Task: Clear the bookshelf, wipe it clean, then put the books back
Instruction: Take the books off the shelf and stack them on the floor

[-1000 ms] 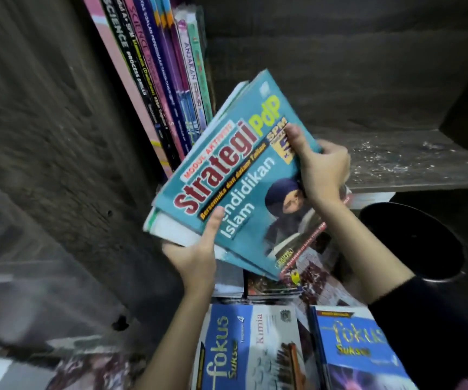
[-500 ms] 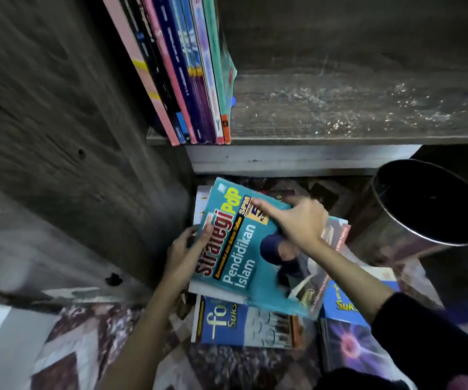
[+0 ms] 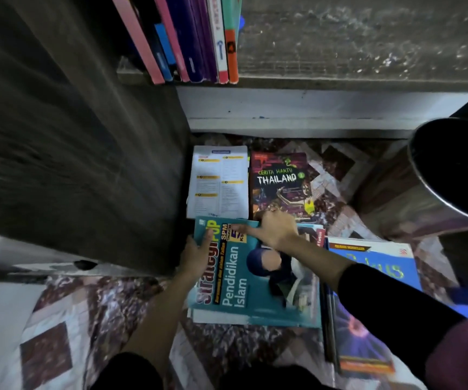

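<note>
Teal book (image 3: 244, 299) is being grasped by both hands: left grip (image 3: 195, 254) is clasping its left edge, right grip (image 3: 276, 232) is pinching its top edge. It is lying on a floor (image 3: 227, 347) stack, below the bookshelf (image 3: 368, 38).

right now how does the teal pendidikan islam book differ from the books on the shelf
The teal book lies flat, cover up, on a floor stack; the shelf books stand leaning, spines out. The left hand and right hand grip the teal book; nothing touches the shelf books.
</note>
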